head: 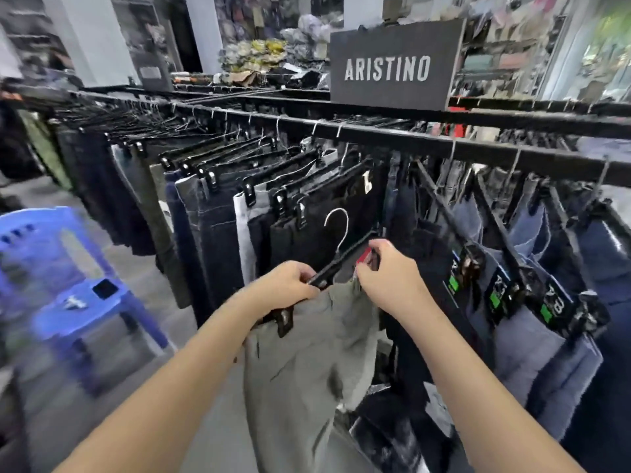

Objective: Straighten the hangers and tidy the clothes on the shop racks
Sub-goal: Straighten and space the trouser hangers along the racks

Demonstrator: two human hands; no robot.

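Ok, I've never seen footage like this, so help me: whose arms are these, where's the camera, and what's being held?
No machine here: the bare arms are a person's, and the one picture comes from a wide-angle camera worn on their head, looking forward and down. The left hand and right hand each grip an end of a black clip hanger, with grey trousers hanging from it. The hanger is not hooked on the rail, where many other trousers hang. A sign reading ARISTINO stands above, and a blue chair stands at the left.
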